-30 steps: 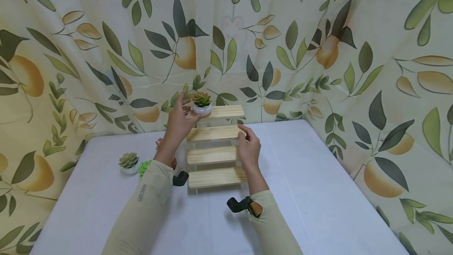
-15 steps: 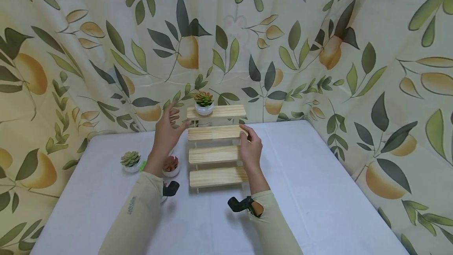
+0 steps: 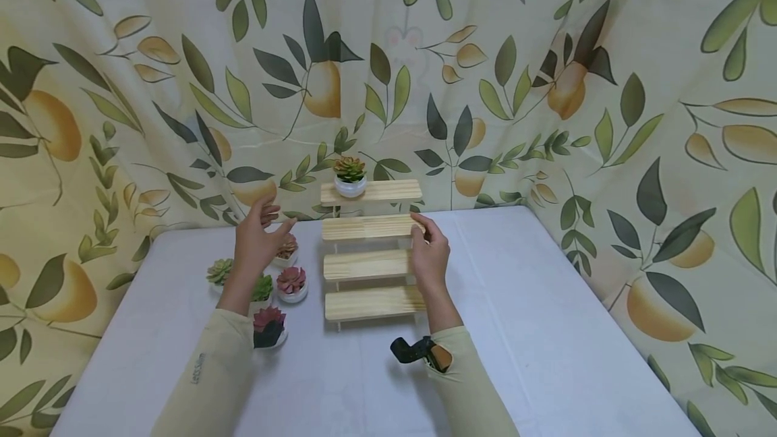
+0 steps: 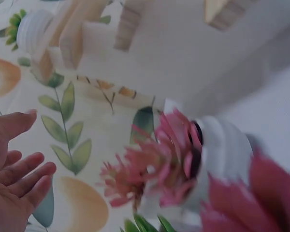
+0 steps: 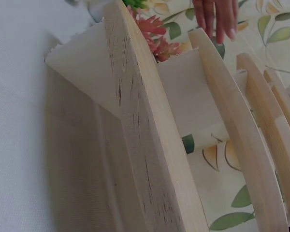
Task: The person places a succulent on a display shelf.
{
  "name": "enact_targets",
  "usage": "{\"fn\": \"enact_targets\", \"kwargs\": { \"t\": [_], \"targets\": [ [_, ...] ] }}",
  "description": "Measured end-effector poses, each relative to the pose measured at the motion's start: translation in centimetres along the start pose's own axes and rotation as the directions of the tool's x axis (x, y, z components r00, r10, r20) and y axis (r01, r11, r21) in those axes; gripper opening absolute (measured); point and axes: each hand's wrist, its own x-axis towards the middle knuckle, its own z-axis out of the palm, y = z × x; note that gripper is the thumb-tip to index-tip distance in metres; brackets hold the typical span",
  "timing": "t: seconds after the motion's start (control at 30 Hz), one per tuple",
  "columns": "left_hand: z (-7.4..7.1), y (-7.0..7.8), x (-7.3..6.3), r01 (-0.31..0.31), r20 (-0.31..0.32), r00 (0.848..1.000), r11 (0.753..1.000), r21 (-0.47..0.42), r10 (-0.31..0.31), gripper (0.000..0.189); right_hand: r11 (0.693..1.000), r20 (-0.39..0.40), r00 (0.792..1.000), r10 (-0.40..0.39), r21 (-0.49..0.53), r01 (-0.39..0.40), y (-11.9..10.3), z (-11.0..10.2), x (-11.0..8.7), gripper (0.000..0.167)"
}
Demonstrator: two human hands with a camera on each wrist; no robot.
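A four-tier wooden display stand (image 3: 367, 266) is upright on the table. On the left of its top tier sits a potted succulent (image 3: 350, 177) with green and orange leaves in a white pot. My right hand (image 3: 429, 255) grips the stand's right side near the second tier from the top; its fingers are out of the right wrist view. My left hand (image 3: 257, 238) is in the air left of the stand, fingers apart and holding nothing. Beneath and beside it are a pink succulent (image 3: 293, 284), a green succulent (image 3: 262, 287), a dark red succulent (image 3: 269, 319) and a pinkish-brown succulent (image 3: 288, 248).
A pale green succulent (image 3: 220, 271) stands farther left, partly behind my left forearm. White cloth (image 3: 516, 329) covers the table. A curtain (image 3: 485, 39) printed with leaves and fruit hangs behind and along the sides.
My left hand has let go of the succulent on the top tier and moved left and down, over the other pots. My right hand stays on the stand.
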Motion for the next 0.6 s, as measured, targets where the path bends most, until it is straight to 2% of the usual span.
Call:
{"fn": "enact_targets", "kwargs": {
  "t": [0.27,0.6],
  "targets": [
    [-1.1,-1.7,-0.7,0.043,-0.033,0.999,0.998,0.054,-0.042,0.059,1.000,0.003,1.000,0.014,-0.007,-0.014,-0.1,-0.1,0.0,0.032],
    [-2.4,-3.8,-2.1,0.108,-0.029,0.994,0.991,0.076,-0.106,0.056,1.000,0.011,1.000,0.025,0.015,-0.025,-0.2,0.0,0.0,0.032]
  ]
}}
